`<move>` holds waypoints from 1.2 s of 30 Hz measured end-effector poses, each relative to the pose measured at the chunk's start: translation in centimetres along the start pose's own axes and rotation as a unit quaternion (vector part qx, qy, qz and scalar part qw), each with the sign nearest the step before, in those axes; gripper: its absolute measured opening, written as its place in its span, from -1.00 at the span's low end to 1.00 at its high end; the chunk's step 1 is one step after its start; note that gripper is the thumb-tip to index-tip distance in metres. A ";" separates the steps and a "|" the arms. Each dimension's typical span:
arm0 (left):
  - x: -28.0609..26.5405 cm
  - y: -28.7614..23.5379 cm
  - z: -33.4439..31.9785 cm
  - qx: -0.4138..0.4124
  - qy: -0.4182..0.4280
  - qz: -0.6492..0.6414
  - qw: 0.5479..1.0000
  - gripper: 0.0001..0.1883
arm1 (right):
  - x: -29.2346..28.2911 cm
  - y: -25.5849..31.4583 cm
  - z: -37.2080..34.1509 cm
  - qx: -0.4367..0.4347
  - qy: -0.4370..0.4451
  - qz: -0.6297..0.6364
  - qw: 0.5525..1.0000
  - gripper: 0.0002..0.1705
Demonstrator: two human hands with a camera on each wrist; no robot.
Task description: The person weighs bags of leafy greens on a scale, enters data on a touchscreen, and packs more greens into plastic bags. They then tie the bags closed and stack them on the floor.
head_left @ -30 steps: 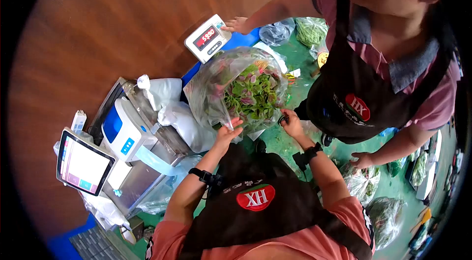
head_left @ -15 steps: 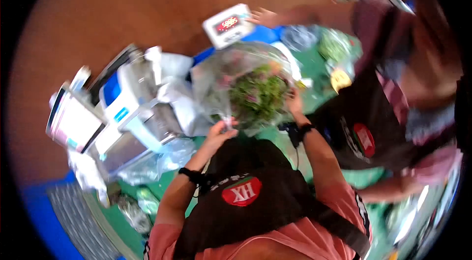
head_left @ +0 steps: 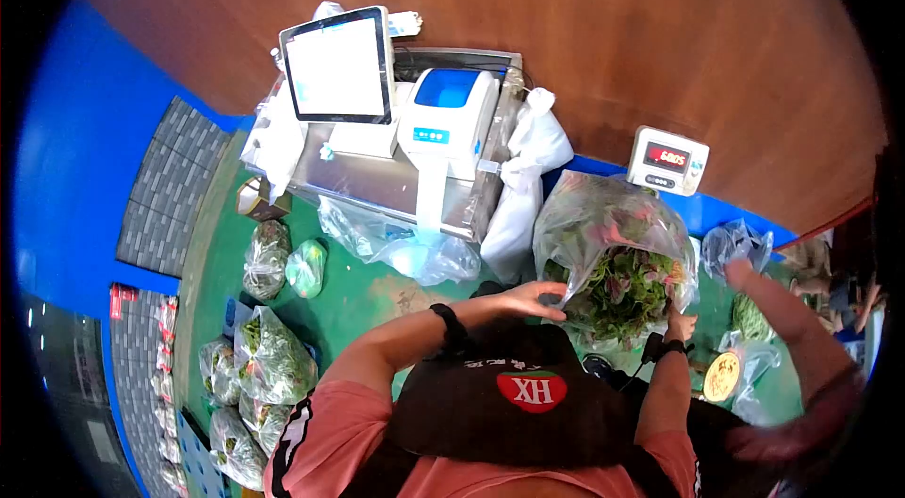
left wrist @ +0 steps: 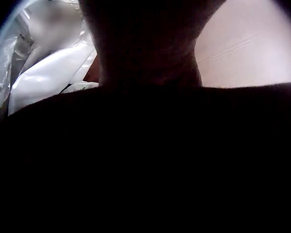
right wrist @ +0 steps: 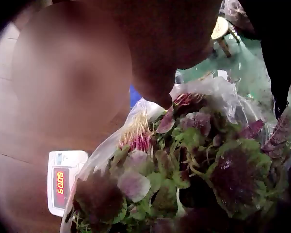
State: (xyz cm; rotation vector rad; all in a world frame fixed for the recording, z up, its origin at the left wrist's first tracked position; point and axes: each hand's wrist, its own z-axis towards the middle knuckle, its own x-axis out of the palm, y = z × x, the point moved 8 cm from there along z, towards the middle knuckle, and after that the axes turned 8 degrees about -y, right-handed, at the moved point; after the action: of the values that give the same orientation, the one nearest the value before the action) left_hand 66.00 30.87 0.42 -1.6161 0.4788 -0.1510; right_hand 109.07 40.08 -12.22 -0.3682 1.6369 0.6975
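Observation:
A large clear plastic bag (head_left: 575,206) full of red-and-green amaranth (head_left: 627,291) stands in front of the scale display (head_left: 667,162). My right hand (head_left: 681,324) holds the bag's rim on the right; in the right wrist view a fingertip reaches over that rim onto the amaranth leaves (right wrist: 174,165). My left hand (head_left: 533,300) is at the bag's left edge, fingers extended and thumb apart. The left wrist view is mostly dark, with white plastic (left wrist: 53,73) at its upper left. The display glows red, around 6.005.
Left of the bag are a label printer (head_left: 448,121), a touchscreen (head_left: 337,65) and white plastic sacks (head_left: 518,206). Several bagged vegetables (head_left: 273,357) lie on the green floor at left. Another person's arm (head_left: 787,328) reaches in from the right, above a round stool (head_left: 723,375).
The head view has swung left, so the bag appears farther right. My left hand's fingers have spread from the bag's edge. The other person's hand has left the display. Its reading has risen.

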 end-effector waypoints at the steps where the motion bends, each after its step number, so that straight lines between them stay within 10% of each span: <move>1: 0.4 -0.5 0.1 -0.003 0.025 0.003 1.000 -0.32 | 0.4 0.0 -0.2 0.016 0.074 -0.024 0.997 0.01; 5: 2.3 -1.1 0.3 -0.014 0.102 -0.002 0.995 -0.44 | 16.7 -3.5 7.5 -0.191 0.253 -0.128 0.940 -0.09; 6: 2.4 -1.3 0.1 -0.038 0.117 0.000 0.992 -0.45 | 12.5 -3.3 5.4 -0.092 0.202 0.126 0.967 -0.23; 9: 0.0 -4.6 -0.5 -0.064 0.028 0.043 0.997 -0.59 | 11.1 -3.0 4.8 -0.083 0.199 0.450 0.867 -0.43; 10: -0.9 -3.6 -0.6 -0.095 0.012 -0.018 0.995 -0.65 | 12.4 -3.7 5.5 -0.147 0.226 0.648 0.713 -0.55; 14: -2.9 -3.7 0.6 -0.113 -0.094 -0.222 0.964 -0.89 | -5.3 -5.0 0.4 -0.045 0.260 0.270 0.926 -0.54; 15: -3.9 -3.9 1.5 -0.117 -0.115 -0.191 0.968 -0.86 | -5.4 -5.9 2.6 0.027 0.302 0.482 0.822 -0.50; 20: -12.7 -16.8 7.9 0.037 -0.115 -0.345 0.931 -0.82 | -28.2 9.4 -4.6 -0.073 0.332 0.633 0.696 -0.61; 21: -13.8 -17.8 9.7 0.040 -0.002 -0.458 0.888 -0.71 | -30.9 10.6 -5.8 -0.051 0.331 0.678 0.654 -0.68; 23: -13.7 -22.2 10.5 0.006 -0.126 -0.451 0.884 -0.64 | -35.1 12.5 -8.6 -0.135 0.326 0.699 0.622 -0.69; 27: -10.6 -21.6 12.0 -0.035 0.021 -0.440 0.897 -0.47 | -34.1 13.7 -13.6 -0.168 0.307 0.667 0.657 -0.59; 29: -6.8 -23.8 12.7 0.006 0.202 -0.369 0.907 -0.49 | -34.9 14.2 -16.5 -0.115 0.347 0.748 0.555 -0.53; 36: 0.9 -19.7 12.7 -0.068 0.279 -0.109 0.952 -0.54 | -33.1 15.5 -20.2 -0.415 0.108 0.414 0.803 -0.52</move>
State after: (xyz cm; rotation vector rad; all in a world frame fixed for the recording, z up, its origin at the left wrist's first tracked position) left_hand 75.79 42.80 18.09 -1.7527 0.7523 -0.7712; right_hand 90.41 34.47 24.71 -0.3358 1.5927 2.1371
